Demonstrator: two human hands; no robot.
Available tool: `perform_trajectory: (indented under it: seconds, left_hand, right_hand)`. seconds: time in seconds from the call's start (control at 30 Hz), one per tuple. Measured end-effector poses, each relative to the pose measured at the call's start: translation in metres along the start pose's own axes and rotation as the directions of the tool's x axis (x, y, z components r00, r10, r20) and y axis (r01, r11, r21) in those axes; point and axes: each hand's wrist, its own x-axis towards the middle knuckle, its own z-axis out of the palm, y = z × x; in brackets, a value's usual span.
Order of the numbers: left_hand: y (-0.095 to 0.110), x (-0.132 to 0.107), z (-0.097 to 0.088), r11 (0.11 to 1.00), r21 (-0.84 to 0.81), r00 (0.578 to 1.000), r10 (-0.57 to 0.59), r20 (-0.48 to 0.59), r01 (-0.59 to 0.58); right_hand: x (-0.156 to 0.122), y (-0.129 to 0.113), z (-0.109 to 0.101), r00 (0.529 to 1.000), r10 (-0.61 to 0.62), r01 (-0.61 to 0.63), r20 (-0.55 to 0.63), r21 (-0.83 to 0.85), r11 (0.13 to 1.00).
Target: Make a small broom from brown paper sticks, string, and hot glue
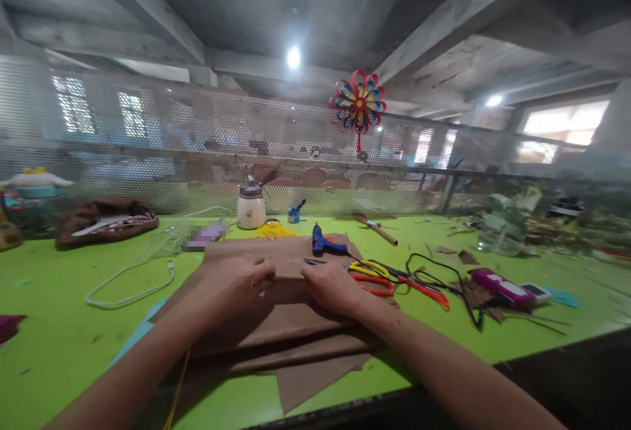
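Observation:
Both hands rest on a stack of brown cardboard sheets (296,325) lying on the green table (59,338). My left hand (236,280) lies on the cardboard's upper left part with fingers curled and pinching at the sheet. My right hand (331,285) presses on the cardboard just right of it, fingers bent toward the left hand. A blue glue gun (323,243) lies on the far edge of the cardboard. Yellow and red-handled scissors (374,275) sit just right of my right hand.
A white cable (133,282) loops at the left. A white jar (250,206), a yellow tangle (270,229) and a wooden stick (379,229) lie at the back. Black wires (444,279) and a pink device (503,287) lie at right. A mesh fence (197,147) bears a paper pinwheel (358,102).

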Motion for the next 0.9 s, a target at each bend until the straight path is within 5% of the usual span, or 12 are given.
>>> perform_trajectory:
  seconds: [0.17, 0.43, 0.67, 0.9]
  left_hand:
    - [0.002, 0.000, 0.001, 0.985, 0.172, 1.000, -0.012, 0.018, 0.008]
    - [0.012, 0.003, 0.003, 0.998, 0.057, 0.999, 0.008, 0.044, -0.010]
    - [0.010, 0.008, -0.001, 1.000, 0.020, 0.994, -0.005, 0.107, 0.003]
    - [0.006, 0.006, 0.001, 0.998, -0.054, 0.991, -0.023, 0.130, 0.030]
  right_hand:
    - [0.003, 0.001, -0.001, 0.999, 0.036, -0.036, -0.001, 0.002, 0.999]
    - [-0.008, 0.012, -0.001, 0.992, -0.007, -0.010, 0.127, 0.135, 0.991]
    - [-0.014, 0.023, -0.012, 0.991, -0.127, 0.111, 0.044, 0.262, 0.958]
    - [-0.020, 0.025, -0.015, 0.992, -0.108, 0.101, 0.060, 0.104, 0.989]
